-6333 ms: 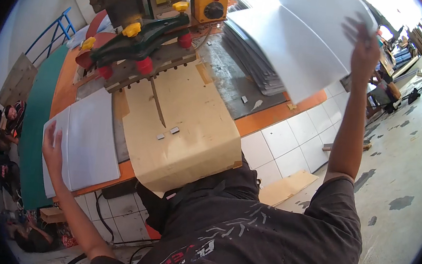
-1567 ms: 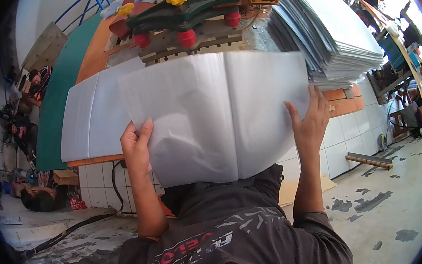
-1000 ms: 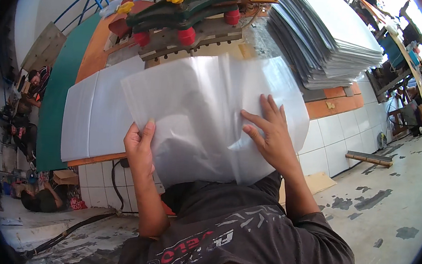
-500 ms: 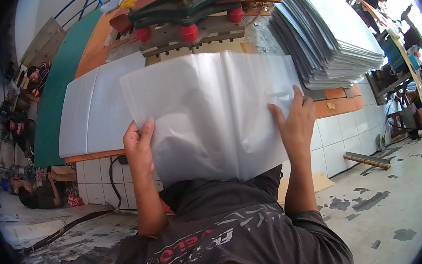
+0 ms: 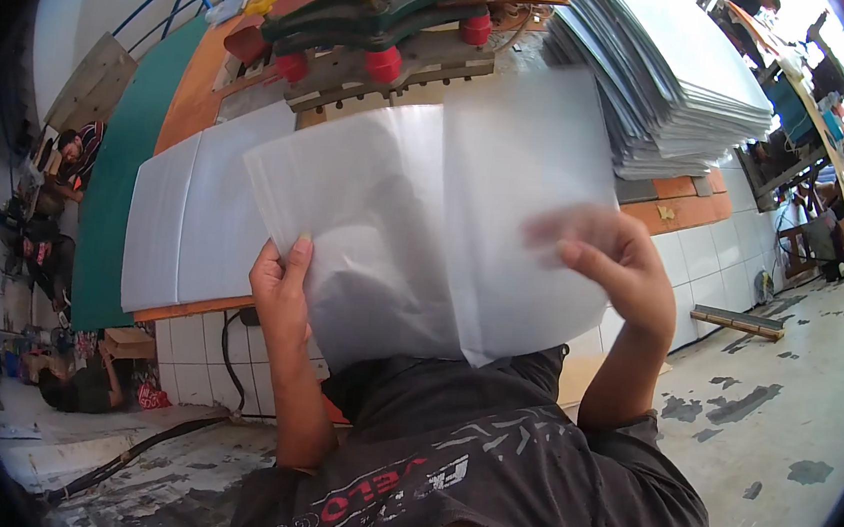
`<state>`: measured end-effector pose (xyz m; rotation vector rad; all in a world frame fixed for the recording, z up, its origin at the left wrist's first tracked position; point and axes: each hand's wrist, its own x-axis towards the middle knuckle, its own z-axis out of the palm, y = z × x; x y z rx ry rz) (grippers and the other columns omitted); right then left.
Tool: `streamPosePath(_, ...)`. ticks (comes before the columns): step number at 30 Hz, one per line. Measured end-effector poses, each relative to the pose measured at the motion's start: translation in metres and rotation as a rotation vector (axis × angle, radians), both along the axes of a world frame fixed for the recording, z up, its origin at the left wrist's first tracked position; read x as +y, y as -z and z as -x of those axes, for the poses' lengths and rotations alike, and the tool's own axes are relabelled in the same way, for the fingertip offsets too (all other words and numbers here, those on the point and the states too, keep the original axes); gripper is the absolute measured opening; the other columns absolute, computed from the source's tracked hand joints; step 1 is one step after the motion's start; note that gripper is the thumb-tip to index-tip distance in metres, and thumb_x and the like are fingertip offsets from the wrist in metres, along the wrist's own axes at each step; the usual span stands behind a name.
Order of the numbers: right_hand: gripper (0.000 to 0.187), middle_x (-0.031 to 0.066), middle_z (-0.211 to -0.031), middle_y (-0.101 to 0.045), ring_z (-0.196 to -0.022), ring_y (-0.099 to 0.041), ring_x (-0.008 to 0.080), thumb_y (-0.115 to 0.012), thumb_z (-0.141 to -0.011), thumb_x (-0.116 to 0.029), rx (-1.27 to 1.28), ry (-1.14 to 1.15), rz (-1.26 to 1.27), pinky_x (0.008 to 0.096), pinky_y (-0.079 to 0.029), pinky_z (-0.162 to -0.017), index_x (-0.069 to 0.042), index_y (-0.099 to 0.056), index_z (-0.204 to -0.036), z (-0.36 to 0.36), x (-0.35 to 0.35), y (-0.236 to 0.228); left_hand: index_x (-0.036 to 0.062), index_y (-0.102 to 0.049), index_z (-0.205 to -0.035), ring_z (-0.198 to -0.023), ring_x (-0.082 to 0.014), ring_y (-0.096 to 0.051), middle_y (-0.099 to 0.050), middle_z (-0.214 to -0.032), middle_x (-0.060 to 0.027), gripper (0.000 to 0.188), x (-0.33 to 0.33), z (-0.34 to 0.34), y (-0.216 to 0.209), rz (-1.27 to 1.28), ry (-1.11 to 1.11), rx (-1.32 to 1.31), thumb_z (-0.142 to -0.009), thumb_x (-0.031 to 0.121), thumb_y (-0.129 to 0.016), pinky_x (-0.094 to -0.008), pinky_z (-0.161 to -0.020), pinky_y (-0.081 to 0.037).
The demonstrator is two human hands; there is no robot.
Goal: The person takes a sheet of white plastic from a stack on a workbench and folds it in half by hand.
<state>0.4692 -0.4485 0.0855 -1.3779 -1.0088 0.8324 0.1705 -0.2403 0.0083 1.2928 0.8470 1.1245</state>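
Between my hands stands a folded, translucent plastic sheet [image 5: 378,189], whitish and glossy, creased down the middle, its lower edge at my lap. My left hand [image 5: 283,277] pinches its left edge, thumb in front. The right half of the sheet [image 5: 524,192] is lifted and blurred, its top corner near the tall stack. My right hand [image 5: 618,266] hovers in front of that half. Its fingers are smeared by motion, with the thumb bent toward them; whether it touches the plastic, I cannot tell.
A pile of similar sheets [image 5: 206,210] lies on the table at the left. At the back right rises a tall stack of sheets [image 5: 679,75]. Ahead stands a green machine [image 5: 378,19] with red feet and yellow knobs. Other people are at the far left.
My right hand has let go of the sheet's right edge and moved right and down, fingers turned inward. The right half has swung up and right. My left hand keeps its hold.
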Motion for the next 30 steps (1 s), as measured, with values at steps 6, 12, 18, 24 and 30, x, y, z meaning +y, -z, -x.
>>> streamPosePath(6,0.015,0.0122,-0.118,-0.067,-0.111,-0.065,0.0177,-0.057,-0.103,-0.015,0.198,-0.481,0.028,0.0334,-0.052,-0.091,0.0,-0.055,-0.107,0.073,0.051,-0.005,-0.0068,-0.063,-0.119,-0.098,-0.012,-0.061,-0.069,-0.109,-0.0092,0.028,0.0,-0.007,-0.001,0.018,-0.001,-0.028,-0.098,0.012,-0.064,-0.0273,-0.091,-0.047)
streamPosePath(12,0.019,0.0162,-0.108,-0.068,-0.111,-0.066,0.0311,-0.059,-0.099,-0.011,0.019,-0.409,-0.181,0.0404,-0.049,-0.093,0.001,-0.053,-0.112,0.125,0.088,0.027,0.0024,-0.066,-0.102,-0.074,-0.0059,-0.059,-0.065,-0.086,0.0022,0.015,0.002,0.001,-0.001,0.087,-0.011,-0.03,-0.1,0.015,-0.06,-0.022,-0.063,-0.046)
streamPosePath(18,0.025,0.0216,-0.118,-0.066,-0.119,-0.06,0.0404,-0.061,-0.096,-0.011,-0.173,-0.407,-0.245,0.0458,-0.048,-0.097,0.001,-0.054,-0.117,0.125,0.089,0.034,0.0021,-0.067,-0.106,-0.075,-0.0067,-0.06,-0.066,-0.089,0.0012,0.02,0.006,0.004,0.007,-0.012,-0.035,0.056,-0.101,0.02,-0.06,-0.0226,-0.064,-0.048)
streamPosePath(24,0.036,0.0239,-0.132,-0.058,-0.129,-0.052,0.041,-0.062,-0.094,-0.011,-0.346,-0.389,-0.277,0.0473,-0.047,-0.099,0.001,-0.055,-0.127,0.123,0.087,0.05,-0.0029,-0.062,-0.123,-0.097,-0.013,-0.063,-0.069,-0.11,-0.0079,0.034,0.001,-0.002,-0.012,0.285,0.108,-0.321,-0.103,0.024,-0.058,-0.0264,-0.086,-0.05)
streamPosePath(30,0.024,0.0194,-0.111,-0.069,-0.102,-0.069,0.0334,-0.062,-0.092,-0.005,-0.181,-0.307,-0.197,0.0385,-0.055,-0.085,0.001,-0.064,-0.115,0.088,0.088,0.036,-0.0052,-0.059,-0.127,-0.103,-0.0135,-0.062,-0.068,-0.116,-0.0098,0.036,0.008,0.004,-0.002,-0.045,0.051,0.061,-0.099,0.016,-0.064,-0.0279,-0.094,-0.047)
